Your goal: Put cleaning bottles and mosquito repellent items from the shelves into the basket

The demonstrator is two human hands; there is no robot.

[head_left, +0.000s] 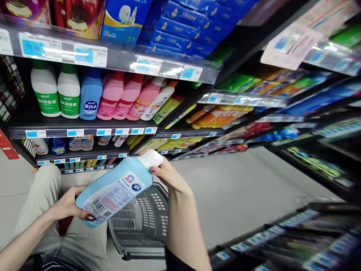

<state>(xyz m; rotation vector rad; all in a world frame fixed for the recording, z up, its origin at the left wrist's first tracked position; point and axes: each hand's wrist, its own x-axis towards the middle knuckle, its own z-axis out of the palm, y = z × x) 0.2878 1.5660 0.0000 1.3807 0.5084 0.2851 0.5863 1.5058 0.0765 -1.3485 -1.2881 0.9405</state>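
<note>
Both my hands hold a light blue bottle (115,188) with a white cap, tilted so the cap points up to the right. Its label with a barcode and fine print faces me. My left hand (72,205) grips the bottom end, its thumb lying on the label side. Around the cap end closes my right hand (163,171), thumb near the bottle's neck and the other fingers hidden behind it. Beneath the bottle stands a grey plastic shopping basket (143,241), partly covered by the bottle and my right forearm.
A shelf (84,126) ahead carries white bottles (46,88) with green labels, a blue bottle (90,98) and several pink bottles (111,99). Blue boxes (183,26) fill the shelf above. More shelving (282,235) borders the grey floor (225,188) at lower right.
</note>
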